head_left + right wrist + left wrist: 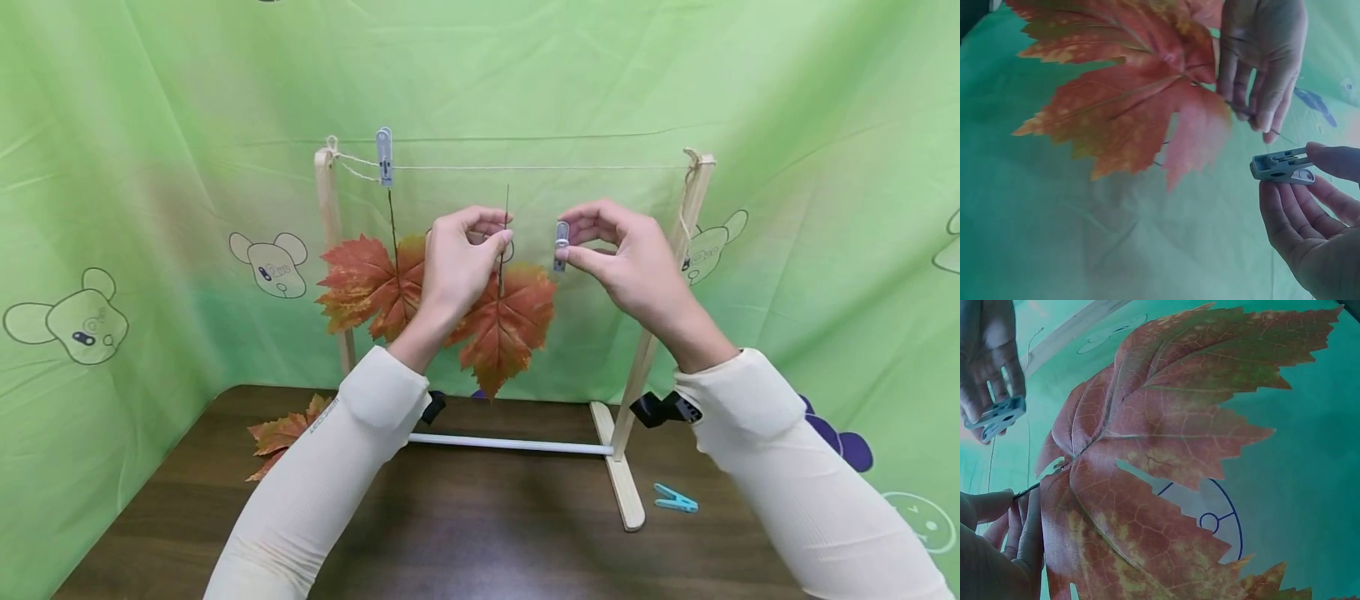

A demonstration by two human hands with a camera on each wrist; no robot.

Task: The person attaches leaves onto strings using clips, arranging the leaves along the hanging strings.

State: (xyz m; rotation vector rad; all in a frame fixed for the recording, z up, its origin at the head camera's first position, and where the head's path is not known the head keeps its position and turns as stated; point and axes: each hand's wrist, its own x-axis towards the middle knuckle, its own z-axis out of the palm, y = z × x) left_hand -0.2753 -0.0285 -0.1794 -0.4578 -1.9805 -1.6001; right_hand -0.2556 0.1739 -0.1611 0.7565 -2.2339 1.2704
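My left hand (463, 254) pinches the thin dark stem of an orange-red maple leaf (504, 321), which hangs below the fingers. The stem's tip points up, a little under the string (585, 167). To the right, my right hand (637, 258) holds a grey clothespin (562, 246) between thumb and fingers, apart from the leaf and the string. In the right wrist view the clothespin (1282, 167) lies across the fingertips beneath the thumb. Another maple leaf (367, 283) hangs on the left by its stem from a second grey clothespin (385, 157) on the string.
The string spans two wooden posts, the right post (637, 375) standing on a wooden foot (621, 475). A white rod (517, 444) joins the frame low down. On the brown table (480, 533) lie a blue clothespin (676, 498) and another leaf (281, 435), partly behind my left sleeve.
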